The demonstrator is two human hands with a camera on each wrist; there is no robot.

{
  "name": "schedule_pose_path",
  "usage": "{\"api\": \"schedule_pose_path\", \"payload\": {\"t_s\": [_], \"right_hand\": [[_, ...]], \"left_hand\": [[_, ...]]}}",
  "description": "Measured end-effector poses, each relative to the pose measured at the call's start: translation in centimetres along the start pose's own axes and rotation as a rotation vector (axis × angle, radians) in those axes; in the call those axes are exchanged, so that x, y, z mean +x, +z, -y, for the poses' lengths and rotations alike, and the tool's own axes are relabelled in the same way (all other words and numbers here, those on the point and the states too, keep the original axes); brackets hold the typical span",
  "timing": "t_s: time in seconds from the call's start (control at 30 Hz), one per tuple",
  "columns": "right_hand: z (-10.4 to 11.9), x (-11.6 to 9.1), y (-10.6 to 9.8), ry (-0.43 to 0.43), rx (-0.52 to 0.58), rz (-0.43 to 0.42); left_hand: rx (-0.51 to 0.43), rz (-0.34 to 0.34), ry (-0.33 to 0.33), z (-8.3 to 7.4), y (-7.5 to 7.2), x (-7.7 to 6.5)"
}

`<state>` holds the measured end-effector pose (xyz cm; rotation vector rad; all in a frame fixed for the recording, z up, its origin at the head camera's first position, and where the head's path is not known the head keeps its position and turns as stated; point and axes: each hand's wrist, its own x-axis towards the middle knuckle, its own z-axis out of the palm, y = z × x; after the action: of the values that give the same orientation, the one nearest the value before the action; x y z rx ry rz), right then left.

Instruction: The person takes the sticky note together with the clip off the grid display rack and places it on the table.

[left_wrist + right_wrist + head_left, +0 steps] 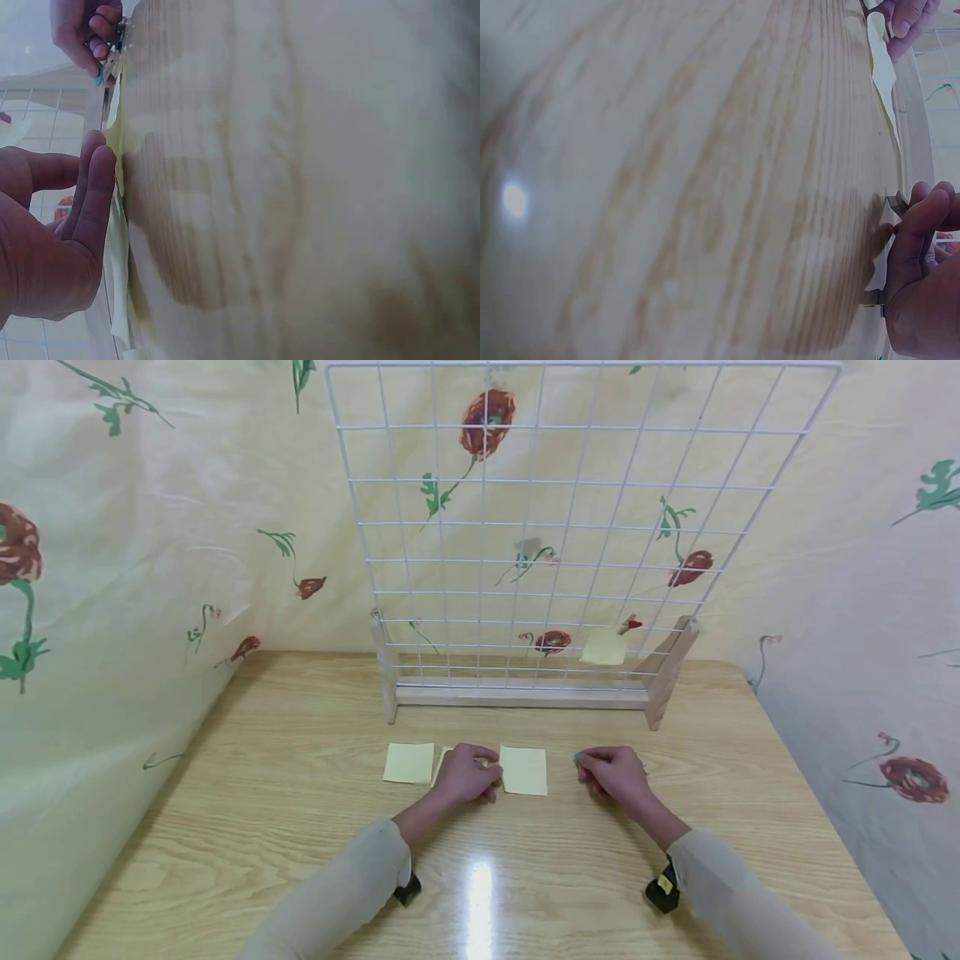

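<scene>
On wooden table (255,777), left hand (467,770) loosely extended touching paper (525,772), right hand (615,772) pinching clip (577,758)

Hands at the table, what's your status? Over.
Left hand at edge of rightmost table note. Right hand pinching small clip. In the way: left hand, partly covering middle note.
</scene>
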<state>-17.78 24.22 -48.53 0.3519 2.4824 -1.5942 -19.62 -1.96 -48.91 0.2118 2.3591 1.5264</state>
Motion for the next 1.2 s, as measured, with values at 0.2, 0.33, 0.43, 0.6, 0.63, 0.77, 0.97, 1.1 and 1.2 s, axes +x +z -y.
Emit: {"api": "schedule_pose_path", "payload": {"t_s": [0.2,0.33,0.43,0.6,0.63,0.77,0.97,1.1,1.2], "right_hand": [[0.0,0.1,-0.1,0.022,0.029,0.01],[0.2,0.2,-0.4,0.018,0.038,0.008],[0.6,0.2,-0.7,0.003,0.039,-0.003],[1.5,0.2,-1.4,-0.029,0.046,-0.022],[1.7,0.1,-1.5,-0.033,0.05,-0.023],[2.2,0.0,-1.7,-0.041,0.06,-0.032],[2.7,0.0,-1.9,-0.075,0.059,-0.052],[3.0,0.1,-2.1,-0.114,0.093,-0.053],[3.2,0.3,-2.4,-0.146,0.098,-0.055]], "left_hand": [[-0.027,-0.008,-0.007,-0.4,-0.3,0.1],[-0.041,-0.012,-0.007,-0.7,-0.5,0.3],[-0.054,-0.02,0.003,-0.8,-0.6,0.5],[-0.098,-0.021,0.018,-1.2,-0.6,0.9],[-0.105,-0.019,0.019,-1.4,-0.5,0.9],[-0.117,-0.025,0.036,-1.9,-0.1,1.4],[-0.119,-0.038,0.077,-2.8,0.8,2.3],[-0.137,-0.035,0.108,-3.6,1.3,2.8],[-0.152,-0.039,0.137,-4.0,1.8,3.4]]}}
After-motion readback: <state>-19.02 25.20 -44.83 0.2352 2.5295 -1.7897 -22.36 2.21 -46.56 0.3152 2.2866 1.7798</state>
